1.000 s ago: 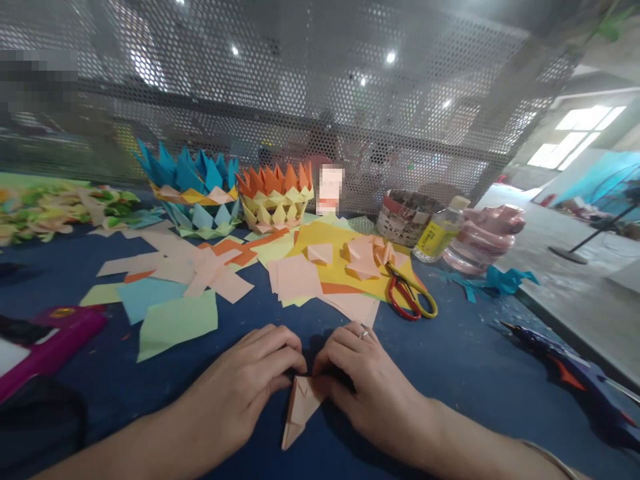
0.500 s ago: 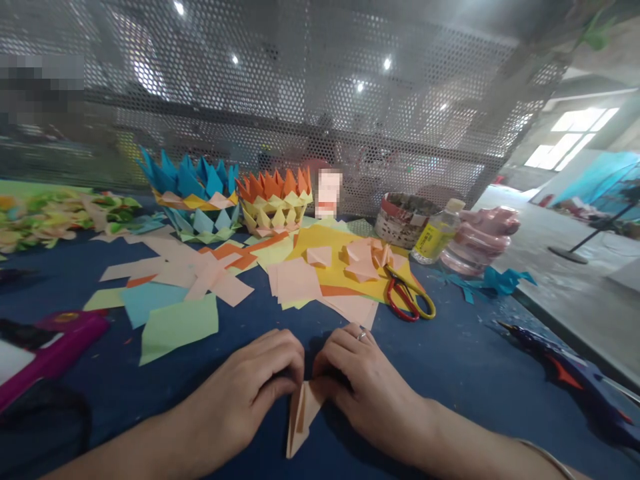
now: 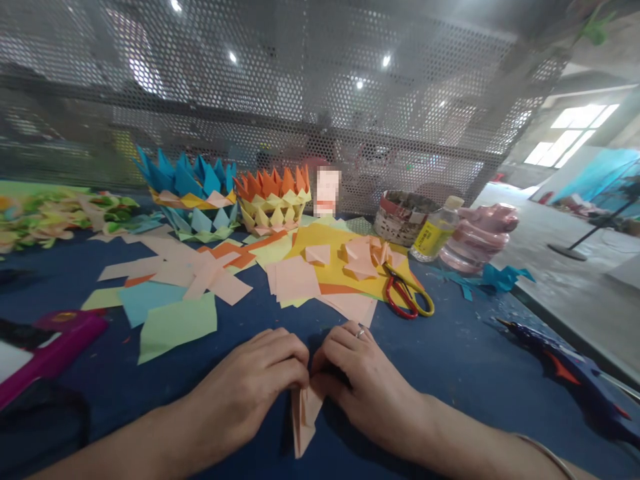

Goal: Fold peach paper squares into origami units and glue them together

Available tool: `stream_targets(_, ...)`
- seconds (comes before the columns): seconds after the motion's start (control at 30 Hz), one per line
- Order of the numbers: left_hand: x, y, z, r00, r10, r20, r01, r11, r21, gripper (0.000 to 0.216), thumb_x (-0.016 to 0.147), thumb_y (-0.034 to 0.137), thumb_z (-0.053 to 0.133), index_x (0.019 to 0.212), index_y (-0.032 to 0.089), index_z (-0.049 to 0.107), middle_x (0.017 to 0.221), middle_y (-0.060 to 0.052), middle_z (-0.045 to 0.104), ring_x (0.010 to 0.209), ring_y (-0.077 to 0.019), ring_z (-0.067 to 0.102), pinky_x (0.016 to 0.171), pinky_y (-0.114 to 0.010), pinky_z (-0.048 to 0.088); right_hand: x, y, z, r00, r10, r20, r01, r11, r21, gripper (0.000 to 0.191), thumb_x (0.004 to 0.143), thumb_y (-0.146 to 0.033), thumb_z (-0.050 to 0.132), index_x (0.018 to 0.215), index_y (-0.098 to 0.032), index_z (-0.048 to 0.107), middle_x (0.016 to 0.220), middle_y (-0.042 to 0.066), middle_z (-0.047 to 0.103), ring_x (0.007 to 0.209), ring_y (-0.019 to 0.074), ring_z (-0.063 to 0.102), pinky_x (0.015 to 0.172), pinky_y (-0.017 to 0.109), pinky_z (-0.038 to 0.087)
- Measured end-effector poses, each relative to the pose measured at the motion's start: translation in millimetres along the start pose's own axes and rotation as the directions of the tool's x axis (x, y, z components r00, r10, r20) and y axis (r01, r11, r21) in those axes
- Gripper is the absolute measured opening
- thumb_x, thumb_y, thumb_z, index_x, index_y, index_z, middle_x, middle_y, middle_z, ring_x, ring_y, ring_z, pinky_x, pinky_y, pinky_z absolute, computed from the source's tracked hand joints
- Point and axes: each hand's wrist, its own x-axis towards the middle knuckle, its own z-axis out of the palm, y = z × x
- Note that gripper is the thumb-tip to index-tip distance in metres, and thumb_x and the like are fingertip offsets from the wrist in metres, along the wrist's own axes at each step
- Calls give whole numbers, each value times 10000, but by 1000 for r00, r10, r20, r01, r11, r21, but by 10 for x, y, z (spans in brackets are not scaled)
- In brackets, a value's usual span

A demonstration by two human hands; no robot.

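Observation:
A small folded piece of peach paper (image 3: 306, 421) stands between my hands near the front of the blue table, its lower point toward me and its upper end hidden by fingers. My left hand (image 3: 265, 380) is closed, pinching the paper's top from the left. From the right, my right hand (image 3: 357, 383), with a ring on one finger, closes on the same paper. Beyond my hands lie stacked peach paper squares (image 3: 295, 280) and several folded peach pieces (image 3: 361, 257) on a yellow sheet (image 3: 320, 235).
Scissors (image 3: 400, 297) with red and yellow handles lie right of centre. Behind stand two folded-paper crowns, blue (image 3: 187, 180) and orange (image 3: 273, 190), plus a bottle (image 3: 436, 233) and a pink jar (image 3: 480, 237). Glue guns flank me, a magenta one (image 3: 65, 340) and a dark blue one (image 3: 565, 373).
My left fingers have shifted slightly right, closer to my right hand, over the paper's top. The folded paper's lower tip has swung a little to the right.

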Motion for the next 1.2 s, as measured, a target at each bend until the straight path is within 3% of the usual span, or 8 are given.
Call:
stream_targets(0.23,44,97,-120,987,-154,-50,148,984,-101,242,1081,199,372,1025,252,601,1049,-8,715,948,-139,684,844,-238,536,-44,-69,-182,979,-4,-206,61,961,271,227,1112,-278,413,1058,-213,623,1025,53,678,965,191,621,902,342,499)
stream_targets(0.37,30,77,-121,978,-195,-73,187,977,-103,233,1065,216,415,1025,276,636,957,30,727,870,-129,704,787,-229,530,-119,-141,-252,974,-77,-214,145,935,324,499,932,-525,728,1278,-216,543,1164,76,670,1041,218,655,927,331,543)
stream_targets(0.43,30,84,-115,979,-191,-77,182,977,-107,227,1054,213,438,1029,284,652,949,34,724,874,-126,704,797,-226,529,-140,-165,-210,967,-120,-225,181,943,278,574,849,-428,833,1289,-227,524,1163,67,680,1028,212,672,917,318,548)
stream_targets(0.57,28,127,-133,977,-196,-85,184,974,-136,216,1060,234,449,1005,263,656,952,12,725,887,-136,706,807,-226,549,-124,-182,-100,947,-124,-295,204,944,258,202,968,-187,673,1142,-238,583,950,10,731,875,158,698,828,280,537)
stream_targets(0.7,-17,136,-130,944,-323,-65,286,901,-328,237,1049,445,531,1203,302,641,1131,-9,766,1016,-188,753,866,-262,606,-61,-194,-90,955,36,-295,109,881,460,42,1001,-193,613,972,-224,607,777,-24,740,714,125,694,732,245,530)
stream_targets(0.8,-36,126,-75,919,-393,19,357,815,-457,553,917,504,724,1400,350,504,1249,-6,758,1149,-234,736,957,-311,597,-27,-202,-88,935,201,-292,-30,865,501,79,928,-188,642,857,-215,620,787,-15,715,702,125,654,679,235,508)
stream_targets(1.03,39,126,-26,857,-515,-31,467,800,-378,332,999,569,551,1183,293,578,798,64,749,782,-160,724,727,-235,547,4,-148,-29,947,305,-105,-213,834,509,60,917,-207,664,866,-204,632,746,-26,679,679,137,611,636,251,459)
stream_targets(1.2,46,148,-30,828,-560,27,539,782,-314,331,1003,583,533,1105,285,633,714,77,707,700,-145,663,638,-223,476,20,-95,-35,969,205,-137,-146,924,353,91,899,-174,748,823,-204,707,833,-4,746,826,175,651,772,295,463)
